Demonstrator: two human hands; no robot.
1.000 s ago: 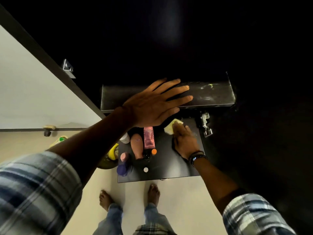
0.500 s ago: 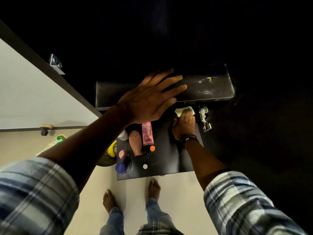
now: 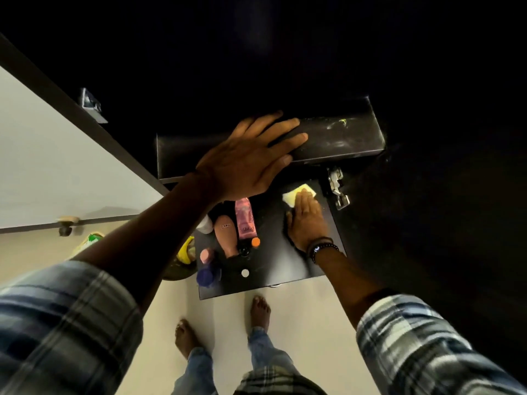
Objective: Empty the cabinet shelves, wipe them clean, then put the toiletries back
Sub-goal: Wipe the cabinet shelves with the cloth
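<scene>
My left hand [image 3: 248, 163] lies flat with fingers spread on the front edge of the dark upper shelf [image 3: 342, 135], holding nothing. Below it, my right hand [image 3: 306, 223] presses a yellow cloth [image 3: 291, 196] onto the dark lower shelf [image 3: 273, 269], near its back right corner. Toiletries stand on the left part of that shelf: a pink tube [image 3: 244, 220], a peach bottle [image 3: 226, 235], a blue-capped bottle [image 3: 208, 276] and a small orange cap [image 3: 255, 242]. My left wrist hides part of them.
A metal hinge [image 3: 338, 189] sits on the cabinet side just right of the cloth. The white cabinet door [image 3: 57, 166] stands open at left. A yellow object [image 3: 185, 249] lies on the floor left of the shelf. My bare feet [image 3: 259, 312] stand below.
My right hand pushed the cloth toward the back of the lower shelf, then drew it back a little. My left hand stayed on the upper shelf edge.
</scene>
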